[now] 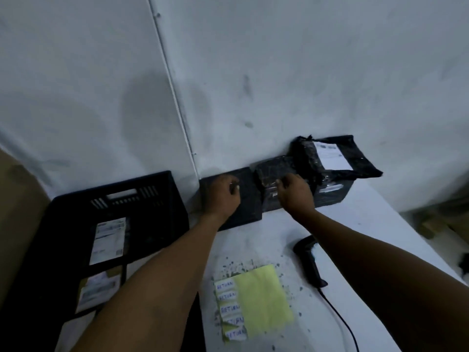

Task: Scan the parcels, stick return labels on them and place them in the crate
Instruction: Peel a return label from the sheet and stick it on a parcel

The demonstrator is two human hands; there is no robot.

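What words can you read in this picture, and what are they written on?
"RETURN": handwritten on each of five small white labels along the left edge of the yellow sheet; some run off blurred.
White shipping label on the top black parcel: print too blurred to read.
White shipping labels on the parcels in the black crate: too blurred to read.

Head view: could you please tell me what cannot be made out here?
- Print on the parcel labels in the crate: blurred, dim.
- Whether the left hand and right hand grip the black parcels: fingers hidden behind the hands' backs.
- Scanner cable's end: cut off by the bottom edge.
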